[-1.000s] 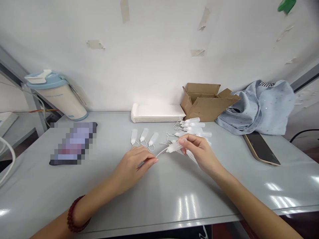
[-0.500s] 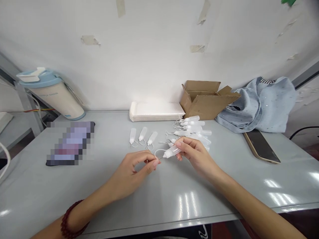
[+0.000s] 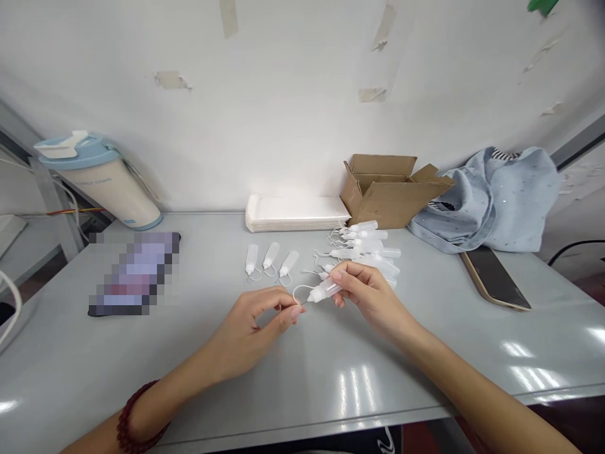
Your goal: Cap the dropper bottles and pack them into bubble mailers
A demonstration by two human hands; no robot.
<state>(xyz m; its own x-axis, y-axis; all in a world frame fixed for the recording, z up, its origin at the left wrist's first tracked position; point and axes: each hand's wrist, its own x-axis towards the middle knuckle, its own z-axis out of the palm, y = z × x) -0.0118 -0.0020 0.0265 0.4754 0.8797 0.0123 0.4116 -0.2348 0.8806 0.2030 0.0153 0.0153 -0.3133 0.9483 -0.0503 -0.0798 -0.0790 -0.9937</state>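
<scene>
Between thumb and fingers, my right hand (image 3: 366, 290) grips a small translucent bottle (image 3: 325, 290), tilted with its white nozzle toward the left. A thin white strap curves from the nozzle to my left hand (image 3: 269, 318), whose thumb and index finger pinch its end by the thin tip. Three similar bottles (image 3: 270, 255) with looped straps lie on the grey table (image 3: 265, 403) behind my left hand. A pile of more such bottles (image 3: 368, 244) lies behind my right hand, partly hidden by it.
A stack of white packets (image 3: 297, 211) and an open cardboard box (image 3: 399, 202) stand against the wall. At left are a tumbler (image 3: 111, 186) and a pixelated phone (image 3: 137, 271). At right, a light blue bag (image 3: 515, 202) lies by another phone (image 3: 496, 277).
</scene>
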